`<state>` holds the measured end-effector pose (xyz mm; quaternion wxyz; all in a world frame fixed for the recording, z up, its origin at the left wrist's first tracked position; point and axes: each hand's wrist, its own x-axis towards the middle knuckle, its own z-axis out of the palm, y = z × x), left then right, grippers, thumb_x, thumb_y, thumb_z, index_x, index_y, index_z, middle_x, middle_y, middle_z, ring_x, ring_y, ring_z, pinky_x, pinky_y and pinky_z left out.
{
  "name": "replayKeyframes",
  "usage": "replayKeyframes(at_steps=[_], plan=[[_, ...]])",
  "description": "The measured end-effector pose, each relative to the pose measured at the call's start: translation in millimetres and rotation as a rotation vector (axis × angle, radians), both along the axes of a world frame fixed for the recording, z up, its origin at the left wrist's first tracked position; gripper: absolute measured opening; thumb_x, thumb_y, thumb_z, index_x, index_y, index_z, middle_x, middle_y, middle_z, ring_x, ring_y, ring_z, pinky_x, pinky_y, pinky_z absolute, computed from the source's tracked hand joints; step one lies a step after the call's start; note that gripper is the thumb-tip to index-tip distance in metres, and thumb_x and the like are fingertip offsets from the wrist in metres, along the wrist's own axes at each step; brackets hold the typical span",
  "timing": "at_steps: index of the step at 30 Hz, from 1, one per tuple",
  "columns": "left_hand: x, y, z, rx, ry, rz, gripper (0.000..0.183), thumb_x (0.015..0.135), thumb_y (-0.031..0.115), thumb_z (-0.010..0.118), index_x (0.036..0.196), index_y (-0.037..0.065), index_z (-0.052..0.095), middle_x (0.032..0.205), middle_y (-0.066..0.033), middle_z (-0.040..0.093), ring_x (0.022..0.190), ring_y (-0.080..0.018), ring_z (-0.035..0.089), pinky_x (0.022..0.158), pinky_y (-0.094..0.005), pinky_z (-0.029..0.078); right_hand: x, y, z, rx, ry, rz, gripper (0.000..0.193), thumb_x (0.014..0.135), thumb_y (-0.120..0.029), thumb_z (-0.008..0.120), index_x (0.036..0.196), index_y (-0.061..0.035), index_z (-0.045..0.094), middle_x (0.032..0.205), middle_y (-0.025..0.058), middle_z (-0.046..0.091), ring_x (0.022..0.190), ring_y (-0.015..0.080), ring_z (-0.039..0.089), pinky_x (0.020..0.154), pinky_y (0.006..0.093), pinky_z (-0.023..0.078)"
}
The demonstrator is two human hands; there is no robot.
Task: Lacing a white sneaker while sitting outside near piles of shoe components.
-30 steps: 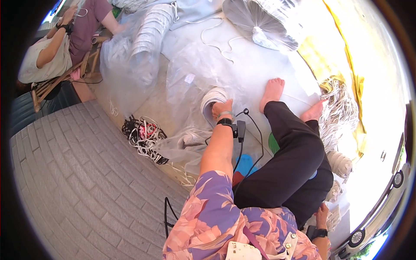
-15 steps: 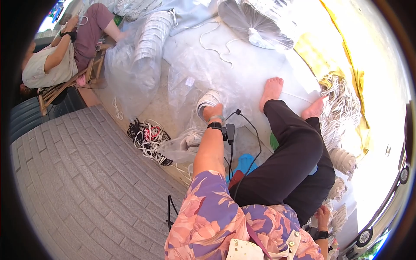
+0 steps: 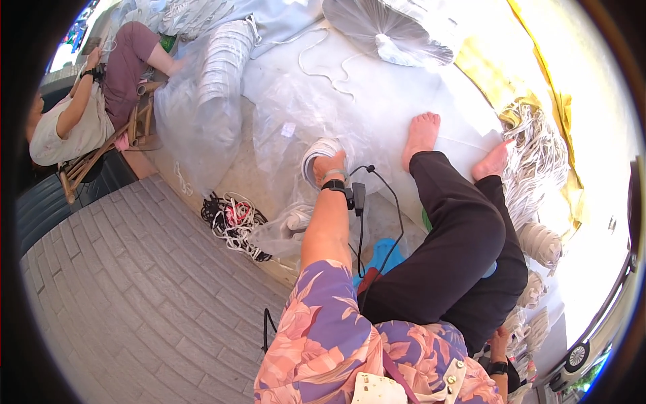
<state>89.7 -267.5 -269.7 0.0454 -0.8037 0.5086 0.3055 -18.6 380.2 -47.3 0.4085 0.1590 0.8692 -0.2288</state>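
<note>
My left hand [image 3: 329,163] reaches forward and grips a white roll of flat cord or tape [image 3: 311,160], its fingers curled at the roll's open end. Clear plastic sheeting [image 3: 289,114] lies around and beyond the roll. Down at my right side, my right hand [image 3: 498,342] is beside off-white cord bundles [image 3: 518,326]; its fingers are mostly hidden, so what it holds does not show. Just left of my left forearm, another pale roll [image 3: 296,219] lies in clear plastic.
A tangle of black, white and red cords [image 3: 235,222] lies by the paving [image 3: 134,283]. Ahead stands a long plastic-wrapped stack of rolls [image 3: 225,60]. Loose white cords [image 3: 535,155] spread by my right foot. A seated person [image 3: 74,124] works at the far left.
My left hand has shifted slightly on the white roll, and more of its back shows. My view has turned a little; the right hand stays low at my side.
</note>
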Motion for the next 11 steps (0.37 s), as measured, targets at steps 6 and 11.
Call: replayKeyframes(at_steps=[6,11], plan=[[15.0,-9.7,-12.9,0.126,0.045,0.034,0.06,0.058,0.034,0.076,0.099,-0.008,0.06,0.105,-0.0212,0.061,0.095,-0.0317,0.06,0.082,-0.0357,0.047,3.3,0.0,-12.1,-0.07,0.053,0.087,0.018,0.086,-0.016,0.056,0.09,-0.0009,0.063,0.078,0.0001,0.063,0.064,0.0054,0.056,0.053,0.0208,0.044],[58.7,9.0,-26.4,-0.062,0.254,0.231,0.053,0.062,0.035,0.073,0.095,-0.004,0.064,0.106,-0.0192,0.061,0.101,-0.0302,0.058,0.086,-0.035,0.045,6.5,-9.8,-6.8,-0.173,0.001,-0.051,0.024,0.086,-0.025,0.058,0.094,-0.0037,0.062,0.071,0.0015,0.061,0.056,0.0076,0.051,0.048,0.0237,0.04]])
